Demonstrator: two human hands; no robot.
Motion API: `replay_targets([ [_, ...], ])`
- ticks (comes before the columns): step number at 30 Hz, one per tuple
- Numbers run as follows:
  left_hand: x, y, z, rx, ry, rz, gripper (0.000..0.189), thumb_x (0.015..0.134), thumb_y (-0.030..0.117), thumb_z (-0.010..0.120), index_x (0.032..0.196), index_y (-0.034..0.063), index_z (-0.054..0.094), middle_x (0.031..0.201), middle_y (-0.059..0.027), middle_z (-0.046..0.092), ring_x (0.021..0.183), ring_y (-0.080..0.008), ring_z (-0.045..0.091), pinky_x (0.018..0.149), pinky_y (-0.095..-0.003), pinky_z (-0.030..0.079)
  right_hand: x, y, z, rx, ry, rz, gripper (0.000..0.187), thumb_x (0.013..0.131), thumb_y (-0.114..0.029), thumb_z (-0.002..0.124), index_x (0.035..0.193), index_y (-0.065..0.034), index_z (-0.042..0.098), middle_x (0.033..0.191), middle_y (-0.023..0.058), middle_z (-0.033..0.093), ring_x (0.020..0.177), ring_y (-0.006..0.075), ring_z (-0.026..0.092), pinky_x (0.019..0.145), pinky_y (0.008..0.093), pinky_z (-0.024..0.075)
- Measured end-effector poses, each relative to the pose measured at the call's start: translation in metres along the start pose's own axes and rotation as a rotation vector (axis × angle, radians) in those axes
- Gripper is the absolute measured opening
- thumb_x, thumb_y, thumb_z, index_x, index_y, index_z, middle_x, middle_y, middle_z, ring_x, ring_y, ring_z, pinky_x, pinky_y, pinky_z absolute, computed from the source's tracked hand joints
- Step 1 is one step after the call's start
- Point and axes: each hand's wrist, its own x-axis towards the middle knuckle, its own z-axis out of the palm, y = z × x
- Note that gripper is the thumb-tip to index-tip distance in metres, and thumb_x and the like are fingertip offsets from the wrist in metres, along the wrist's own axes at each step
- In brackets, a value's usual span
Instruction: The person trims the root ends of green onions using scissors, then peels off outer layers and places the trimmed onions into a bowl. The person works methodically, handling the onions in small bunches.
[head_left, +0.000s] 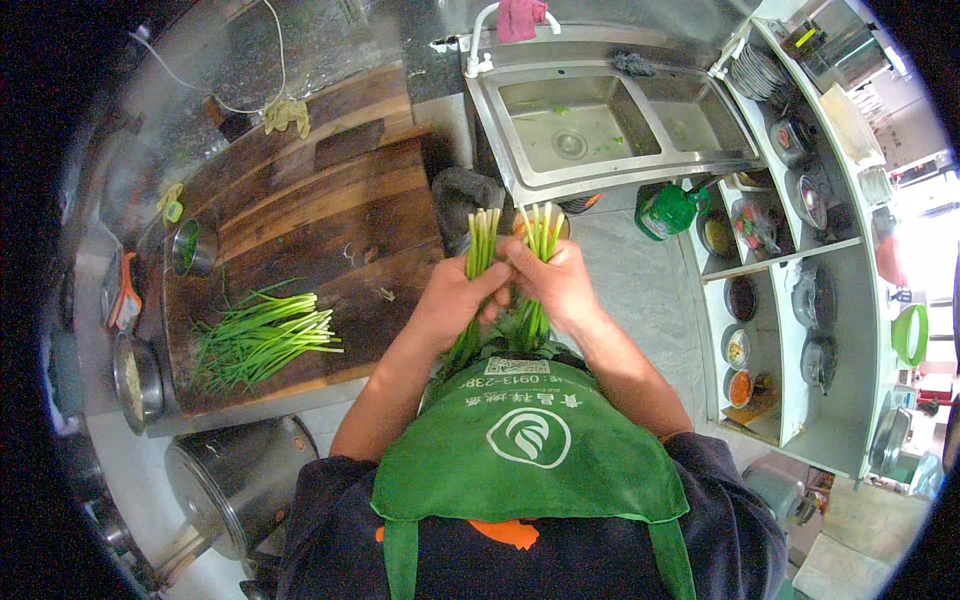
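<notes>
My left hand (448, 298) is closed around a bunch of green onions (482, 244), their pale stem ends pointing up. A second bunch of green onions (541, 232) is gripped in my right hand (559, 285). Both hands meet at the fingers in front of my green apron (525, 450), and the leafy ends hang down against it. To the left, a pile of green onions (277, 337) lies on the dark wooden worktop (322, 217), pale ends towards the right.
A steel double sink (577, 112) with greens scraps stands ahead. Right of it are shelves (787, 259) with bowls and a green plastic jug (671, 210). At left are a metal bowl (196, 247) and a large pot (240, 480). Cloth gloves (287, 118) lie on the wood.
</notes>
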Motion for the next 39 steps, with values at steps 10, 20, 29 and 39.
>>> replay_targets([
  [10, 0.011, -0.006, 0.003, 0.102, -0.048, 0.005, 0.023, 0.098, 0.02, 0.059, 0.102, -0.0023, 0.064, 0.085, -0.0098, 0.07, 0.067, -0.0166, 0.066, 0.062, -0.0284, 0.054, 0.014, 0.017, -0.012, -0.166, -0.142, -0.079, 0.012, 0.09, -0.013, 0.068, 0.086, -0.0023, 0.064, 0.07, -0.0027, 0.06, 0.064, 0.0062, 0.055, 0.054, 0.0262, 0.0454],
  [20, 0.005, -0.003, 0.002, 0.18, 0.138, 0.047, 0.017, 0.093, 0.019, 0.066, 0.088, 0.0033, 0.066, 0.069, -0.0015, 0.062, 0.053, -0.0073, 0.051, 0.047, -0.0239, 0.04, 0.021, 0.003, -0.016, -0.032, 0.246, -0.138, 0.024, 0.094, -0.019, 0.066, 0.073, -0.01, 0.059, 0.062, -0.005, 0.052, 0.053, 0.0049, 0.043, 0.047, 0.0242, 0.0322],
  [29, 0.011, -0.006, 0.005, 0.212, 0.127, 0.074, 0.022, 0.094, 0.024, 0.066, 0.083, 0.0045, 0.065, 0.063, 0.0002, 0.058, 0.049, -0.0065, 0.048, 0.044, -0.0235, 0.036, 0.009, 0.003, 0.009, 0.126, -0.108, 0.079, 0.014, 0.083, -0.015, 0.076, 0.09, -0.0049, 0.07, 0.065, -0.0045, 0.058, 0.05, 0.0065, 0.046, 0.045, 0.0243, 0.0369],
  [39, 0.005, -0.005, 0.005, 0.229, 0.106, 0.014, 0.023, 0.092, 0.023, 0.068, 0.081, 0.0037, 0.064, 0.064, 0.0, 0.06, 0.052, -0.0057, 0.049, 0.046, -0.022, 0.037, 0.014, 0.002, -0.007, -0.094, -0.075, -0.016, 0.013, 0.08, -0.006, 0.077, 0.091, -0.0013, 0.071, 0.082, 0.0023, 0.068, 0.071, 0.0111, 0.063, 0.062, 0.0268, 0.0514],
])
